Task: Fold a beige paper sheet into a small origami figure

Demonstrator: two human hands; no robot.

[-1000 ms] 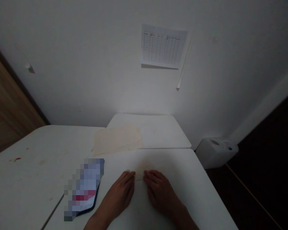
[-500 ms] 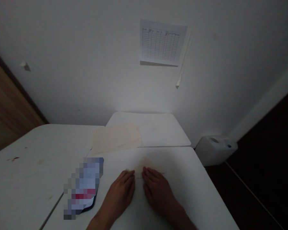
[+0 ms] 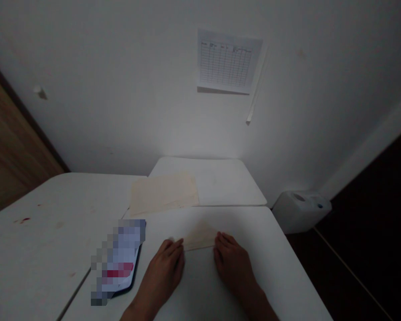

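Seen from the person's head, two bare hands rest on a white tabletop (image 3: 254,240) near its near edge. Between them lies a small, pale paper piece (image 3: 200,236), roughly central on the tabletop and slightly tilted. Its shape is hard to make out in the dim light.

The hands have just slid apart, leaving more of the paper piece uncovered than a moment ago. The left hand (image 3: 162,274) lies flat, its fingers (image 3: 173,246) extended and relaxed at the paper's left end, apparently touching it. The right hand (image 3: 234,263) lies flat too, its fingers (image 3: 221,240) at the right end, touching it or just beside it. Neither hand is clenched or grasping; both are open, with the paper free between them.

Left of the hands lies a dark-edged object (image 3: 117,263), pixelated beyond recognition, with pale blue and red areas. Farther along the tabletop, a larger stack of cream paper (image 3: 163,194) lies across the seam with a second white table (image 3: 230,183). Small red marks (image 3: 25,220) spot the left side of the tabletop. On the wall ahead hangs a printed grid chart (image 3: 229,60). Low on the right stands a white plastic container (image 3: 300,211).
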